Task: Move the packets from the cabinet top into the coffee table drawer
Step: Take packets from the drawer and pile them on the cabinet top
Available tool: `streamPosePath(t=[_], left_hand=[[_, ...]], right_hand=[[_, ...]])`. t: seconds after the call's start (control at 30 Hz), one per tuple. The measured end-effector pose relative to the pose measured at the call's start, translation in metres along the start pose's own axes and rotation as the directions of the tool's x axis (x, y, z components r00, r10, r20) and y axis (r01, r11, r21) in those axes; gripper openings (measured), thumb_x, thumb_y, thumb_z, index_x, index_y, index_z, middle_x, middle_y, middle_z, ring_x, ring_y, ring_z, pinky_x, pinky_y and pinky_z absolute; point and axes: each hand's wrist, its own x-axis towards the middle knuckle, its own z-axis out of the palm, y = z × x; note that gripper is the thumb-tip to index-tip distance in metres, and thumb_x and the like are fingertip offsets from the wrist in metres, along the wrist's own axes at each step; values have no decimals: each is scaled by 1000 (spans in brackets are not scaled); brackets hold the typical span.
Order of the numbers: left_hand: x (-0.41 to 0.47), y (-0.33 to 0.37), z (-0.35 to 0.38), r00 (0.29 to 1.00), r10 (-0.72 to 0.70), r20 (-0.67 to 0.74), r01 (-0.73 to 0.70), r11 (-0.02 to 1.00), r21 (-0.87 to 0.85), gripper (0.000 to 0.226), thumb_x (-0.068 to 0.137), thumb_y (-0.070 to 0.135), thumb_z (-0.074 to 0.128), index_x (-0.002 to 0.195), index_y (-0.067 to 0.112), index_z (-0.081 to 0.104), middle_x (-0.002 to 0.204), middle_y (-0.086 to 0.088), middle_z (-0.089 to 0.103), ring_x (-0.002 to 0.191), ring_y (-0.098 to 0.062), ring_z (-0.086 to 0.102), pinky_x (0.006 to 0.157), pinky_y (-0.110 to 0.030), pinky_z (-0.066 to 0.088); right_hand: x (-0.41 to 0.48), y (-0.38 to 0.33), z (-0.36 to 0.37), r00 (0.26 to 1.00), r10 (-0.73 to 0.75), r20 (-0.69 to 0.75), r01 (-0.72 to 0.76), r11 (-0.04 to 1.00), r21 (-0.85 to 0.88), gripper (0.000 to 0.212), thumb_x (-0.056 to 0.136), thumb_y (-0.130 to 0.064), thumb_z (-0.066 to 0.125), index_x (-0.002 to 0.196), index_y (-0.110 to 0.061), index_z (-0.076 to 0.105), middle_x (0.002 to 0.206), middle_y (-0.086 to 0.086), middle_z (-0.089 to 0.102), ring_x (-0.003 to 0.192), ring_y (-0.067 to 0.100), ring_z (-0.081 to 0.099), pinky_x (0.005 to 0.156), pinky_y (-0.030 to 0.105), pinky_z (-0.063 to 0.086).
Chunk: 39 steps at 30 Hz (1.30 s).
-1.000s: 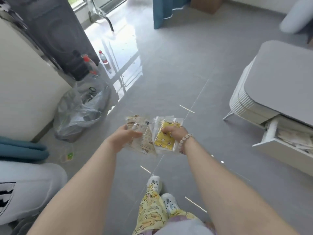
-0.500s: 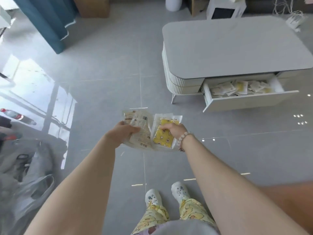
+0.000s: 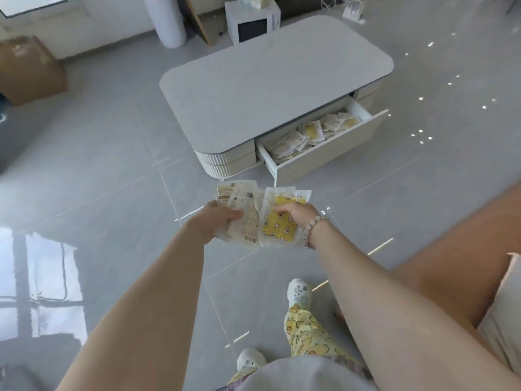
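1. Left hand [image 3: 218, 221] closed on a fanned bunch of pale packets [image 3: 242, 210], thumb on top, fingers underneath out of sight.
2. Right hand [image 3: 294, 214] pinching a clear packet with a yellow patterned insert [image 3: 279, 227], fingers curled over its upper edge; beaded bracelet [image 3: 313, 225] on that wrist.
3. The two bunches overlap in the middle, held out in front at about waist level, above bare grey floor [image 3: 112, 165].
4. Person is standing, one white clog [image 3: 298, 292] forward, yellow-print trousers visible.
5. Coffee table [image 3: 267, 86] ahead and a bit right, well apart from the hands. Its drawer [image 3: 324, 153] is pulled open toward the camera.
6. Drawer already holds a loose layer of similar packets [image 3: 313, 134] across its length, so part of the job looks done.
7. Left: carry this handful over and drop it in. Cabinet top not in view, so cannot tell whether more packets wait there.
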Motion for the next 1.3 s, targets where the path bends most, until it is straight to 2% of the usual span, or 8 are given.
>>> streamPosePath(t=[0.1, 0.2, 0.4, 0.67, 0.93, 1.03, 1.17, 1.3], left_hand=[[24, 30, 38, 999, 20, 48, -22, 999, 43, 33, 87, -1, 63, 119, 3, 57, 114, -15, 65, 89, -29, 65, 80, -42, 54], [45, 60, 74, 995, 28, 92, -37, 994, 98, 30, 88, -1, 61, 117, 5, 59, 115, -15, 65, 87, -26, 65, 77, -39, 54], [78, 103, 125, 994, 29, 101, -43, 989, 142, 39, 86, 2, 64, 124, 3, 56, 118, -14, 65, 89, -28, 65, 44, -23, 52], [107, 141, 144, 991, 40, 129, -61, 984, 167, 32, 87, 2, 63, 118, 6, 59, 116, -13, 66, 105, -33, 63, 78, -40, 53], [158, 179, 153, 980, 7, 197, -55, 969, 241, 30, 88, 1, 62, 117, 8, 59, 117, -12, 65, 100, -31, 64, 80, -39, 54], [180, 203, 158, 971, -16, 238, -43, 970, 240, 28, 89, 0, 60, 116, 6, 59, 115, -14, 65, 91, -28, 65, 67, -31, 56], [221, 238, 164, 953, -30, 300, -39, 974, 222, 33, 88, -1, 60, 121, 2, 58, 121, -16, 63, 108, -34, 62, 93, -46, 49], [257, 277, 172, 941, -21, 337, -63, 970, 236, 28, 87, -2, 61, 113, 5, 61, 116, -13, 65, 105, -32, 63, 90, -45, 50]], right_hand=[[19, -8, -38, 999, 12, -33, -9, 997, 81, 26, 80, -27, 69, 97, -11, 59, 88, 1, 58, 89, 20, 55, 75, 28, 39], [39, -19, -75, 997, 33, -65, -23, 989, 144, 21, 81, -25, 69, 90, -11, 57, 78, -2, 54, 75, 14, 55, 67, 25, 41], [77, -41, -131, 996, 46, -75, -31, 980, 196, 28, 78, -26, 72, 97, -10, 60, 86, 2, 59, 80, 19, 60, 73, 28, 49], [112, -65, -155, 994, 78, -71, -57, 963, 263, 23, 67, -28, 77, 76, -11, 64, 109, 13, 67, 99, 29, 65, 95, 45, 50], [148, -96, -167, 987, 131, -96, -95, 946, 311, 50, 75, -27, 74, 117, -5, 58, 106, 10, 65, 94, 27, 65, 81, 33, 52], [167, -117, -177, 981, 147, -129, -103, 948, 300, 53, 75, -28, 74, 118, -3, 57, 110, 11, 64, 100, 28, 64, 88, 35, 51], [195, -151, -193, 971, 156, -180, -103, 956, 273, 54, 75, -31, 74, 118, -4, 56, 110, 10, 64, 100, 27, 63, 90, 35, 50], [223, -188, -208, 969, 151, -198, -91, 955, 283, 32, 82, -26, 69, 104, -6, 58, 83, 2, 57, 81, 20, 59, 70, 28, 46]])
